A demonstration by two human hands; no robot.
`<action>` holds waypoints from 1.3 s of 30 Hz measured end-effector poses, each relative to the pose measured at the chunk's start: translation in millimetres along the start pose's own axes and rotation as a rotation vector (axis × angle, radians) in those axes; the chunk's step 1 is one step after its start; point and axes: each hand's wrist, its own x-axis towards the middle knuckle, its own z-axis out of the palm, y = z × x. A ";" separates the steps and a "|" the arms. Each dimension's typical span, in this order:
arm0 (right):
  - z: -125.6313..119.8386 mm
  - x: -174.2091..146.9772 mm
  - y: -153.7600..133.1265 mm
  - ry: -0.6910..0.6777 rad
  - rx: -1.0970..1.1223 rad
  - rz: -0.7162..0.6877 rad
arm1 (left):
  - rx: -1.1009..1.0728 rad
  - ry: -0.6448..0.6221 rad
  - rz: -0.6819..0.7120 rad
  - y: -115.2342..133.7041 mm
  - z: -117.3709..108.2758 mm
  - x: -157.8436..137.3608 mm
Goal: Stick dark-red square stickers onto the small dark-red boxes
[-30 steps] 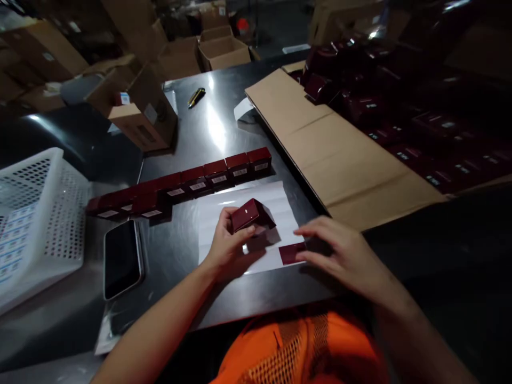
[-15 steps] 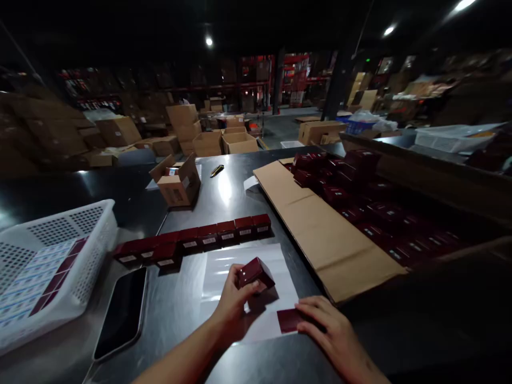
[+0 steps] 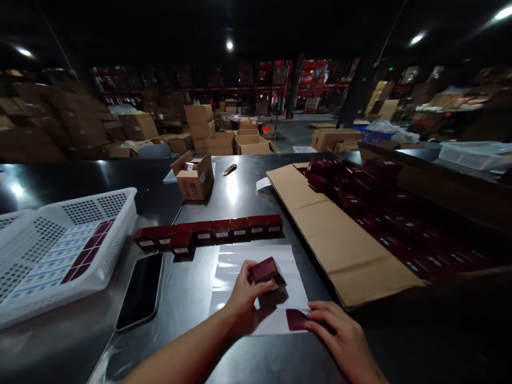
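Observation:
My left hand [image 3: 245,296] is closed around a small dark red box [image 3: 264,270], tilted above a glossy white sheet [image 3: 228,272]. At the sheet's lower right corner is a dark red sticker [image 3: 295,320], its edge curved. My right hand [image 3: 336,330] pinches the sticker's right side between thumb and fingers. Beyond the sheet, several matching boxes stand in a row [image 3: 222,229], most with a white barcode label facing me. One box [image 3: 182,244] sits in front of the row.
A black-screened phone [image 3: 140,290] lies left, beside a white perforated basket [image 3: 125,234] holding printed sheets. A large carton with a folded-out flap [image 3: 320,229] holds many dark red boxes [image 3: 384,213] on the right. Farther back are a small open carton [image 3: 194,184] and a utility knife [image 3: 230,169].
The view has swung left, so things appear farther right. The box in my left hand has turned slightly, and the sticker under my right fingers now looks curled rather than flat.

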 end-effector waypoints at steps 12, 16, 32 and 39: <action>0.4 5.1 -21.9 -0.014 -0.038 0.037 | 0.121 0.063 -0.023 4.7 -4.2 -1.5; 6.8 -3.3 -23.4 0.077 -0.081 -0.001 | 0.140 0.056 -0.016 5.7 -4.7 -2.0; -40.5 74.2 -70.8 0.380 0.378 -0.063 | 0.059 -0.041 0.228 8.7 -8.9 5.3; 23.5 136.5 -64.1 -0.027 0.563 -0.277 | 0.185 0.001 0.464 21.2 -17.7 9.4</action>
